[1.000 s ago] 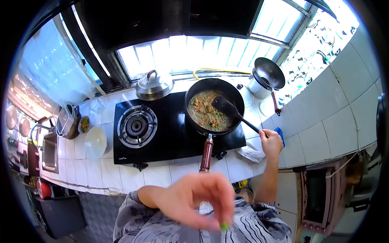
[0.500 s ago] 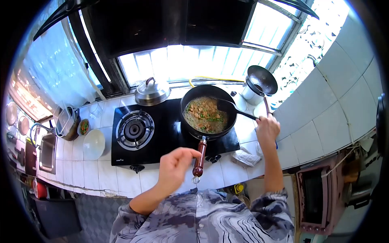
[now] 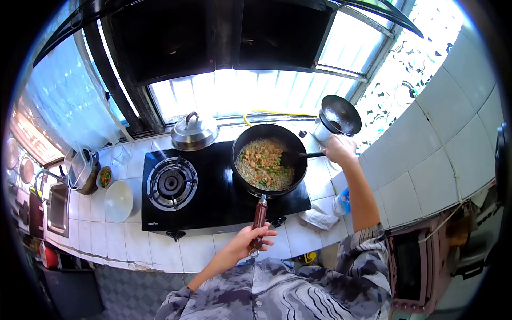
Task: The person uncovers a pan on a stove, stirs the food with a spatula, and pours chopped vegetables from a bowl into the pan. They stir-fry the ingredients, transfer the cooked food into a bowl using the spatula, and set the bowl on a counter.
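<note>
Left hand (image 3: 248, 241): partly curled at the pan's glossy brown handle (image 3: 260, 218), some fingers extended. Right hand (image 3: 341, 149): closed round the black spatula (image 3: 300, 156), blade in the food. Round dark pan (image 3: 248, 184): on the stove's right side, holding lumpy food (image 3: 265, 165) (green bits visible). Domed, shiny metal lid (image 3: 195, 132): far left of pan.

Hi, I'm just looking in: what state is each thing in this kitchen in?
Pan: uncovered, food inside
Food: mixed, partly in liquid
Spatula: head in the pan
Right hand: closed on the spatula
Left hand: at the pan's handle, grip unclear
Left burner: bare, no flame visible
Lid: off the pan, knob up
White bowl: looks empty
Small pan: tilted
Cloth: rumpled
</note>
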